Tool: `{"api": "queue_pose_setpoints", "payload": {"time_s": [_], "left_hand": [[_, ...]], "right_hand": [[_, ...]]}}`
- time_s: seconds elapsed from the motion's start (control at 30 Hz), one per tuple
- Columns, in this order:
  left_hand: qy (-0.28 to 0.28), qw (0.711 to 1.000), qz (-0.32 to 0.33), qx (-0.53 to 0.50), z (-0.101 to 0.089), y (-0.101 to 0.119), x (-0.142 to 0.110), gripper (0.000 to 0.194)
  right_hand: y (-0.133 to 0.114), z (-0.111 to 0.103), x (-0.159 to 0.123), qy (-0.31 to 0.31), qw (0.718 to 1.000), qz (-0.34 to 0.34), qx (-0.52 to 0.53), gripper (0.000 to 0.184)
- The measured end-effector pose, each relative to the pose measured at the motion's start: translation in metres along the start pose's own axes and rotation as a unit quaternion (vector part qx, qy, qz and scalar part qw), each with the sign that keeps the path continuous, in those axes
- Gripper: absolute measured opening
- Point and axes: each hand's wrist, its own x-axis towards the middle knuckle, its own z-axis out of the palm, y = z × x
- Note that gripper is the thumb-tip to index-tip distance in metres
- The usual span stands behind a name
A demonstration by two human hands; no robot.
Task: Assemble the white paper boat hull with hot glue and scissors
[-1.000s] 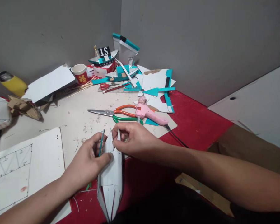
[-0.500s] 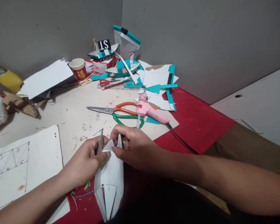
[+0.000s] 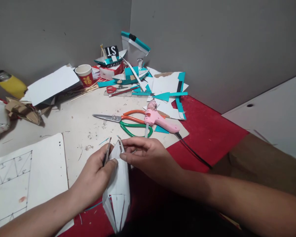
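Clamped in the left hand (image 3: 98,168), thumb on its top panel, a folded white cardboard boat hull (image 3: 117,179) pointed away from the body over the red near part of the tabletop (image 3: 93,217). Right-hand fingertips were together on the flap at its far tip (the right hand (image 3: 144,154) bent inward). Beyond lay scissors (image 3: 119,119), one handle orange, one green, overlapped by a pink hot-glue gun (image 3: 160,121); a line-drawn sheet (image 3: 46,171) lay left.

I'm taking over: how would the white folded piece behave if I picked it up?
Probably light: the white folded piece looks thin-walled. Its creased shape may keep it stiff, though the near flaps could flex, having gaps between them.
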Motion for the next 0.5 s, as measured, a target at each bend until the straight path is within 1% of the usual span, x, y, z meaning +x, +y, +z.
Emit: {"api": "queue_pose_setpoints", "payload": {"time_s": [0.13,0.23,0.33,0.43,0.5], "left_hand": [[0.013,1.0,0.008,-0.019,0.004,-0.002,0.0,0.011],[0.012,1.0,0.006,-0.022,0.006,-0.001,0.001,0.016],[0.016,1.0,-0.005,-0.02,0.006,0.001,0.002,0.014],[0.015,0.999,-0.02,-0.031,0.007,0.003,0.002,0.015],[0.021,0.999,-0.025,-0.03,0.007,0.003,0.001,0.014]], "right_hand": [[0.004,-0.001,-0.002,-0.017,0.997,-0.067,-0.047,0.018],[0.008,-0.004,-0.005,-0.035,0.984,-0.117,-0.128,0.017],[0.01,-0.007,-0.008,-0.04,0.961,-0.176,-0.211,0.028],[0.011,-0.007,-0.01,-0.034,0.937,-0.235,-0.257,0.041],[0.011,-0.007,-0.009,-0.033,0.923,-0.261,-0.28,0.045]]}}
